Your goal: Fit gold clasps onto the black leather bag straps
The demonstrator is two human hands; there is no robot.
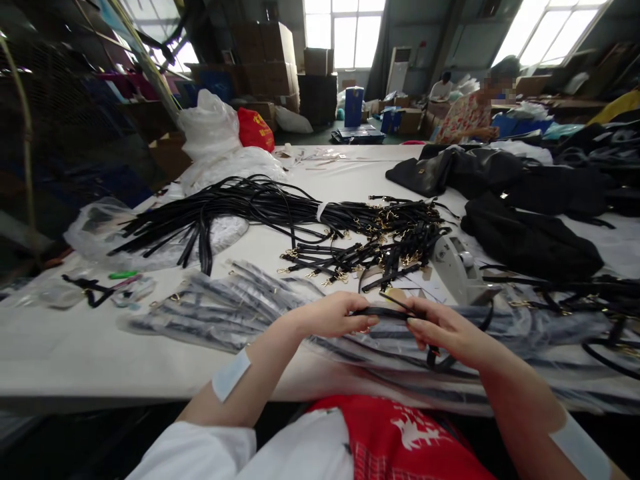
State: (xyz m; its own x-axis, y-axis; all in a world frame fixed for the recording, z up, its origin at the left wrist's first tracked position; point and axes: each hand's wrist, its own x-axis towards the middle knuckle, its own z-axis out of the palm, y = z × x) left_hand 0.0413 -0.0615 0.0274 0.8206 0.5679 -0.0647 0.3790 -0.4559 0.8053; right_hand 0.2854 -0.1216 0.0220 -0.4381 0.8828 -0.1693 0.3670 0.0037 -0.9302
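A black strap [387, 312] stretches between my two hands, just above the near side of the table. My left hand [345, 315] pinches its left end between thumb and fingers. Closed on the strap's other side is my right hand [440, 327], with a loop of it hanging below the fingers. Beneath the hands lie black straps in clear plastic sleeves [215, 303]. Just beyond is a pile of short black straps with gold-coloured clasps [400, 230]. A grey tape dispenser [457, 267] stands past my right hand.
A bundle of long black straps [240, 200] lies across the white table [65, 353]. Black bags [530, 233] are heaped at the right, crumpled plastic [210, 133] at the back left. Another person [465, 113] sits beyond the table, near stacked cartons and a blue box [353, 107].
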